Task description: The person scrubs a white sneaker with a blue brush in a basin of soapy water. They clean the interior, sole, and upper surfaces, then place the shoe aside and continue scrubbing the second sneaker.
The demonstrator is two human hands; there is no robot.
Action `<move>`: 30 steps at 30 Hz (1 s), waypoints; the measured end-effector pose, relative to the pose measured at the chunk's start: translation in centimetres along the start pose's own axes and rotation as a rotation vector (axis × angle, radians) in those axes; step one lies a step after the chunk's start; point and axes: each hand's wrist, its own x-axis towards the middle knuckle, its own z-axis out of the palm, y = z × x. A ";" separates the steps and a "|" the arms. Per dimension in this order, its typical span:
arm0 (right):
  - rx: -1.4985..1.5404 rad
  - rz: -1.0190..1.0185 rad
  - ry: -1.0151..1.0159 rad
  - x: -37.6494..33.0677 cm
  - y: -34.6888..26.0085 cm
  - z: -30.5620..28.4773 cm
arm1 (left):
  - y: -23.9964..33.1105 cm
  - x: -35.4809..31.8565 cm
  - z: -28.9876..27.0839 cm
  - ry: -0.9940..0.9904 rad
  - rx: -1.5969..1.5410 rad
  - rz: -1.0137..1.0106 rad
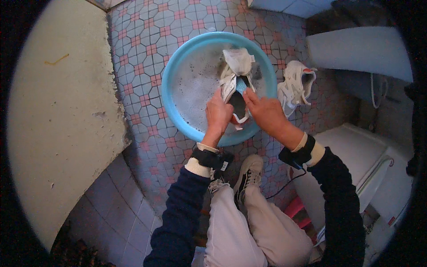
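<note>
- Head view, handling: the person appears to be working on the mouth of a white shoe [228, 83] over soapy water [191, 91] in a blue basin [167, 84]. To do this well, the left hand should brace the side firmly while the right reaches into the opening, so that the wet shoe does not twist or slip.
- Keeping the mouth spread would likely give better access to the inner corners; light pressure should spare the soft rim. The cuffs and black wrist bands [206, 157] are best kept above the suds.
- Left hand [218, 113]: it is gripping the shoe's near left side, thumb over the rim, the other fingers folded along the outside and partly hidden.
- Right hand [269, 115]: it is turned inward, fingers bent, fingertips touching the opening's right edge next to a light blue patch [241, 84]. Whether they pinch the rim or that patch cannot be told, nor whether the patch is lining or a separate thing.
- The held shoe lies between both hands, its pale far end beyond their fingertips, inside the basin's rim.
- A second white shoe [294, 82] sits on the tiled floor [147, 49], to the right of the right hand and slightly beyond it, outside the basin.
</note>
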 end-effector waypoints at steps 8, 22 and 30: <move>-0.114 0.007 0.213 2.0 -0.4 1.6 | -0.6 0.6 0.3 -0.016 0.011 0.007; -0.044 -0.186 0.204 3.4 -0.1 2.3 | -1.9 1.6 0.3 -0.106 -0.007 -0.103; 0.242 -0.248 -0.048 4.7 -0.5 1.5 | -2.1 1.5 0.9 -0.008 -0.013 -0.072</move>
